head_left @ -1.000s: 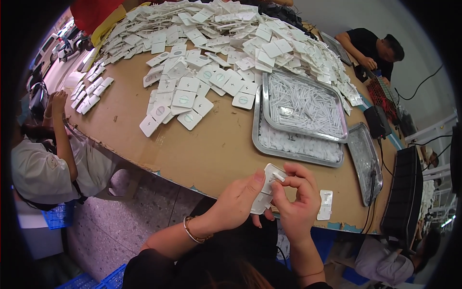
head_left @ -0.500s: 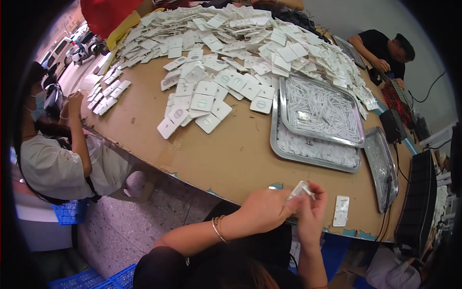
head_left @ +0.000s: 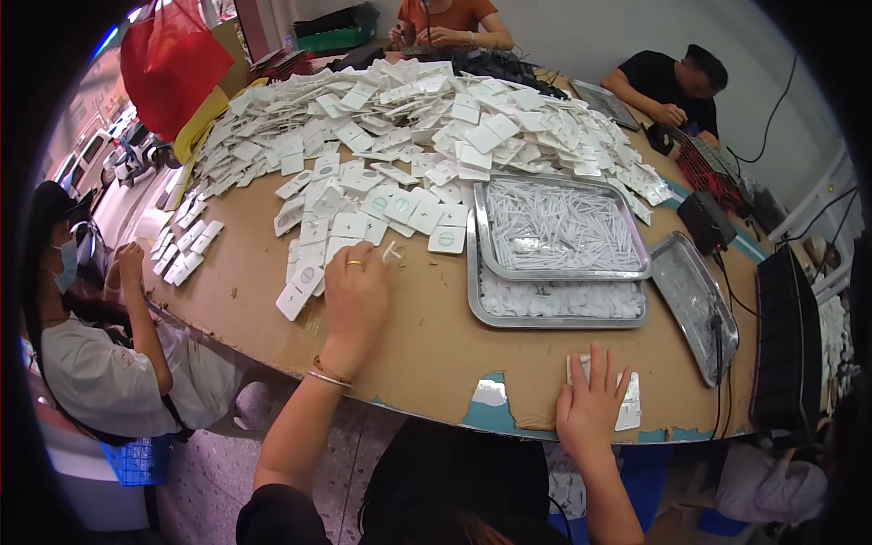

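Note:
Over the near edge of the loose white panels (head_left: 300, 292), my left hand (head_left: 354, 295) has its fingers curled down. A thin white piece (head_left: 391, 253) sticks out beside its thumb and index finger; most of it is hidden, and it looks like a panel seen edge-on. My right hand (head_left: 589, 409) lies with fingers spread near the table's front edge. It rests on a white panel (head_left: 572, 365), mostly covered by the fingers. Close beside it, another white panel (head_left: 629, 402) lies on the cardboard.
A big heap of white panels (head_left: 409, 109) fills the far side. Two stacked metal trays (head_left: 563, 320) hold slim white sticks and small white parts. Right of them lie another metal tray (head_left: 686, 300) and a black box (head_left: 707, 221). Other people sit around the table.
My hands have parted from the piece they held together. The left has reached forward and left to the loose panels; the right has come down flat on a panel. The view has shifted.

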Tool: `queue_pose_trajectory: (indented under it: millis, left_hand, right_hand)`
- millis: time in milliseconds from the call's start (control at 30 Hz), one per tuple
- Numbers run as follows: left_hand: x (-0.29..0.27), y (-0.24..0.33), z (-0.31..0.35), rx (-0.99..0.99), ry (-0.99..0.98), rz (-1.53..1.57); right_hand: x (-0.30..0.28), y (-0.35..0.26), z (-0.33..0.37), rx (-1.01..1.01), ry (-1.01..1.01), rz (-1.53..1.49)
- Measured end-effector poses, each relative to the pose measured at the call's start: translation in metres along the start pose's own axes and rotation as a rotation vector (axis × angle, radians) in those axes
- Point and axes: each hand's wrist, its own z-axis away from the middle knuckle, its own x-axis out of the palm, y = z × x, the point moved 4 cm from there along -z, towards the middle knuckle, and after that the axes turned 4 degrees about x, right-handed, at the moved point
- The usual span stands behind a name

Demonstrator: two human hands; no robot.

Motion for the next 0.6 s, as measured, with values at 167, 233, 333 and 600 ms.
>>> queue_pose_trajectory:
  millis: [167, 233, 333, 600]
  left_hand:
    - [-0.016, 0.007, 0.009, -0.626, 0.105, 1.085]
    - [-0.009, 0.029, 0.009, -0.844, -0.038, 1.426]
    - [-0.002, 0.059, 0.018, -1.061, -0.334, 2.08]
    - [-0.012, 0.101, 0.04, -1.045, -0.602, 2.062]
  right_hand:
    - [-0.01, 0.001, -0.072, -0.04, 0.284, -0.271]
    - [-0.011, -0.007, -0.124, -0.031, 0.266, -0.372]
    - [0.002, -0.039, -0.18, -0.076, 0.143, -0.293]
    - [0.033, -0.036, -0.2, 0.145, -0.063, -0.488]
